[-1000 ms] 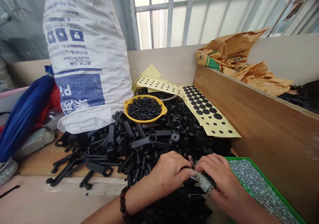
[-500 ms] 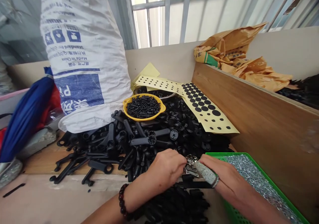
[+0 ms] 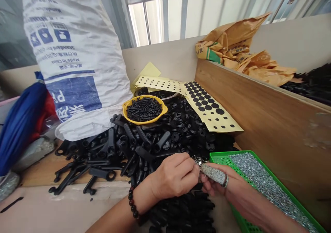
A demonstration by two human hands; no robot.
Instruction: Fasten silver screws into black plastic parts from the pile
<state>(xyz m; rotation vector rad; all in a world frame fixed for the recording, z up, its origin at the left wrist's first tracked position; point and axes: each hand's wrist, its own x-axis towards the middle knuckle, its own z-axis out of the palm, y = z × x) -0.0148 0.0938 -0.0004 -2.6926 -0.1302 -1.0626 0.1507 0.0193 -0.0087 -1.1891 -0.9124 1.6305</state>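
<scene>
My left hand (image 3: 176,173) has its fingers bent and pinched together against my right fingertips; what sits in the pinch is hidden. A dark bead bracelet (image 3: 133,202) circles the left wrist. Close beside it, my right hand (image 3: 232,184) is turned partly palm up, with curled fingers showing below the thumb. A grey speckled sleeve (image 3: 213,174) covers that thumb. Small shiny metal parts (image 3: 197,159) show between the right thumb and the fingers, their exact kind unclear. Under both hands lies a pile of black plastic pieces (image 3: 181,209).
A green basket (image 3: 239,209) of small metal pieces stands at the right, beside a wooden divider (image 3: 263,102). Behind the hands are black plastic arms (image 3: 111,139), a yellow bowl (image 3: 164,111) of black screw-like parts, sticker sheets (image 3: 219,122) and a large white sack (image 3: 77,53).
My hands parted slightly, showing shiny metal parts, then came together again. The right hand has turned so its curled fingers show underneath. The whole view has shifted a little.
</scene>
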